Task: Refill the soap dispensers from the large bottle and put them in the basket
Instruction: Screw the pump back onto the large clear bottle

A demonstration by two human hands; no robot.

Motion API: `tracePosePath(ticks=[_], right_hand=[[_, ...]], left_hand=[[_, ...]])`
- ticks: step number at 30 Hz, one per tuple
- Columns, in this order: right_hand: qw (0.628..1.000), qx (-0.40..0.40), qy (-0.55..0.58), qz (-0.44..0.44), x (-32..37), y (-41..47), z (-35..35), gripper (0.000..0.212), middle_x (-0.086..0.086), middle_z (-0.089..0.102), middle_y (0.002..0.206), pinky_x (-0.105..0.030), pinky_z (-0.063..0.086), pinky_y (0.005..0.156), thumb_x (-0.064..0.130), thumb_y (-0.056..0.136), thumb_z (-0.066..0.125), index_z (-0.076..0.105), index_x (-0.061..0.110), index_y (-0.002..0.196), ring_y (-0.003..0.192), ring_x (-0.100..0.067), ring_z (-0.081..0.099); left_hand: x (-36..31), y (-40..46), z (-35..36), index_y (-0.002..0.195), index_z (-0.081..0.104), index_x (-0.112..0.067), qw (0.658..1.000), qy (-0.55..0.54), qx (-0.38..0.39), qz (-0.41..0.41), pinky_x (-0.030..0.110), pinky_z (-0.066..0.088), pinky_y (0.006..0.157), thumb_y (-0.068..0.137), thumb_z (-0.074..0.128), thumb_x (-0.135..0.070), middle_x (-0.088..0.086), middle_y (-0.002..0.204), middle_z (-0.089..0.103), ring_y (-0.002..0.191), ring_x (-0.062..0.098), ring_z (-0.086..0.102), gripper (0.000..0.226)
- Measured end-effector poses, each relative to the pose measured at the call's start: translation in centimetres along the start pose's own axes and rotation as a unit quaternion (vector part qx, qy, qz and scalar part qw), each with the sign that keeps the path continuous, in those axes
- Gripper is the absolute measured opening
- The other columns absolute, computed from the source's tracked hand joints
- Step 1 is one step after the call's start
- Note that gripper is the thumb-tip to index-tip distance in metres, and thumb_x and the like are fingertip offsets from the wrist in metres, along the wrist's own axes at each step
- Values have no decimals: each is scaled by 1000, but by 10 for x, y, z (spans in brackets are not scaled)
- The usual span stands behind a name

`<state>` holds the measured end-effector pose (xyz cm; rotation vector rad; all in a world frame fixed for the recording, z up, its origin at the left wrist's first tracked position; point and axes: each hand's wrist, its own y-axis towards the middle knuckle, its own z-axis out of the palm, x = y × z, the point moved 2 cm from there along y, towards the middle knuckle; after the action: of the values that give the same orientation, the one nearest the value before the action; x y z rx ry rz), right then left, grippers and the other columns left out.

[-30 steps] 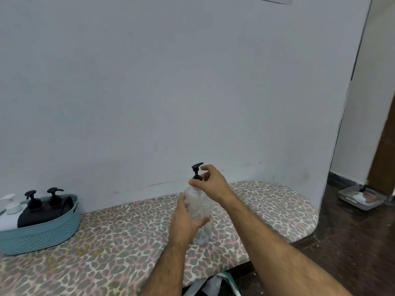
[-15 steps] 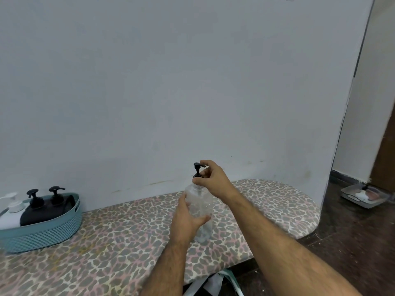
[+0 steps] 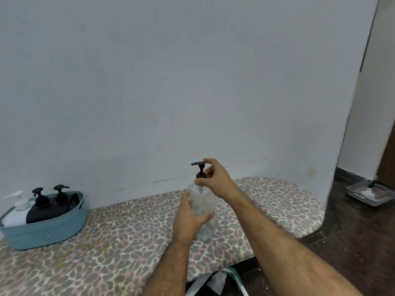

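A clear plastic soap dispenser with a black pump top stands upright on the leopard-print board. My left hand wraps around its body. My right hand pinches the black collar just under the pump nozzle, which points left. At the far left a teal woven basket holds a white dispenser and two dark dispensers with black pumps. No large bottle is in view.
A pale wall runs right behind the board. The board's rounded end is at the right, with dark floor beyond. A grey tray with items lies on the floor by a doorway. The board's legs show below its near edge.
The pump nozzle has turned under my right hand's fingers, from pointing up and right to pointing left. The left hand has kept its hold on the bottle.
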<state>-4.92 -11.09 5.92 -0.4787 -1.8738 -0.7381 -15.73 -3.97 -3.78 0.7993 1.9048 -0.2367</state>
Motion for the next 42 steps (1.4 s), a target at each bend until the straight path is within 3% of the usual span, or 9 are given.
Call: tracePosePath(ticks=[5,8,12,18,22,27,32,38,42], right_hand=[[996,47,72,25,3,-1,-2,68,0,57,128,-36,38,100,4,89,60,31,20,148,128,-17,49],[994,40,95,23,-3,-1,-4,65,-2,72,110,-38,42,106,2,88,64,36,15,145,112,-18,65],[999,1,48,14,-7,-1,-3,74,-7,60,95,-37,50,98,11,77,81,44,17,140,100,-24,65],[995,39,84,23,-2,0,-8,66,-5,61,128,-34,37,99,4,91,60,33,24,148,124,-19,54],[996,37,84,9,-3,0,-11,62,-2,72,106,-36,41,102,6,89,67,41,22,144,108,-15,65],[997,31,76,-14,-1,1,-5,49,-14,59,97,-37,52,96,10,81,77,55,33,118,94,-22,64],[988,76,137,3,-4,1,-6,55,-5,69,114,-33,43,104,-2,90,60,42,23,136,116,-19,62],[995,2,98,10,-9,3,-3,74,0,58,87,-37,49,100,4,76,81,45,15,139,89,-13,63],[994,59,86,27,-9,6,1,78,-2,52,126,-37,43,104,15,83,76,33,23,148,119,-17,52]], left_hand=[[1,1,0,153,16,-25,1000,-2,1,-5,30,49,93,64,89,-45,2,147,45,129,16,49,117],[2,2,0,154,15,-26,1000,-6,2,-9,29,47,93,63,89,-45,2,148,44,130,15,48,119],[2,1,1,154,16,-26,1000,0,-1,-3,35,48,99,63,89,-46,2,147,45,129,15,48,118],[3,1,1,153,17,-27,1000,-7,1,-2,34,47,99,62,89,-47,1,147,45,129,15,48,117],[3,0,1,153,18,-26,1000,-11,1,1,36,46,103,62,89,-47,2,147,45,130,15,47,118],[2,-1,0,153,18,-28,1000,-8,-3,4,39,47,102,62,89,-48,1,147,45,130,15,48,117],[2,-1,0,152,19,-26,1000,-8,-2,5,38,45,105,63,89,-46,3,148,45,130,16,47,116],[2,-1,0,153,18,-27,1000,-4,-2,5,36,46,102,64,88,-46,1,149,44,130,15,48,115],[2,-2,-1,153,18,-25,1000,-10,0,1,35,46,102,64,89,-45,2,147,45,129,15,48,115]])
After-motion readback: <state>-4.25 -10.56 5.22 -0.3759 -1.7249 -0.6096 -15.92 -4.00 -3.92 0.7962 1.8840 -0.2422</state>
